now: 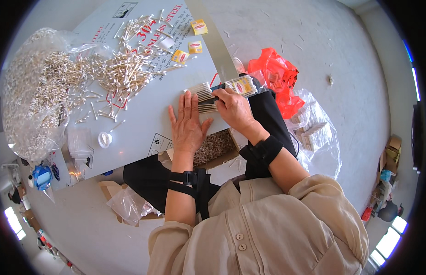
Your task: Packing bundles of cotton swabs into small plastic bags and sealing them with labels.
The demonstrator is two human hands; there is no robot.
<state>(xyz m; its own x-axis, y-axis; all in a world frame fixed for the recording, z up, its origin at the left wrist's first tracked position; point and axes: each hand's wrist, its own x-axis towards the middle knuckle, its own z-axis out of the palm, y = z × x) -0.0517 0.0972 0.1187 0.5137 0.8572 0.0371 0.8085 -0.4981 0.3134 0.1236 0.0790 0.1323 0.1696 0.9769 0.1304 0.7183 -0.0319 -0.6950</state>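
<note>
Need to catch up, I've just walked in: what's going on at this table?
A person at a table is handling a row of cotton swabs. The left hand lies flat, fingertips at the row's left end; the right hand curls at its right end, any grip hidden from view. Just beyond is a yellow-labelled bundle of swabs. A loose pile lies farther left, beside a big clear bag full of swabs.

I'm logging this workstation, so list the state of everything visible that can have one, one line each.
Left hand: palm down, fingers extended
Right hand: curled, grip unclear
Swab row: laid side by side
Swab pile: loose, jumbled
Large clear bag: open, well filled
Yellow cards: lying loose
Red bag: crumpled
Cardboard box: open, contents showing
Clear floor bag: crumpled, partly filled
</note>
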